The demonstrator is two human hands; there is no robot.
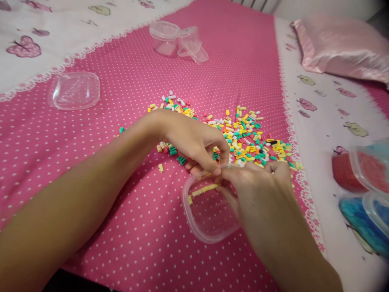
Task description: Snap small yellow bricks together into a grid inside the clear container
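A clear plastic container (209,237) sits on the pink dotted cover with a pale yellow row of joined small building bricks (205,190) and another yellow piece (190,199) inside it. Over its far rim the fingertips of both hands meet. My left hand (194,140) is pinched, thumb against fingers. Opposite it, my right hand (258,186) is also closed, its fingers by the end of the yellow row. Whatever lies between the fingertips is hidden. Beyond and partly under the hands spreads a loose heap of small building bricks (246,136) in yellow, green, white and red.
A clear lid (75,91) lies at left. Stacked clear containers (165,38) stand at the back. On the right are a tub of red pieces (348,170) and a tub of blue pieces (361,219). A pink pillow (343,48) rests at the far right.
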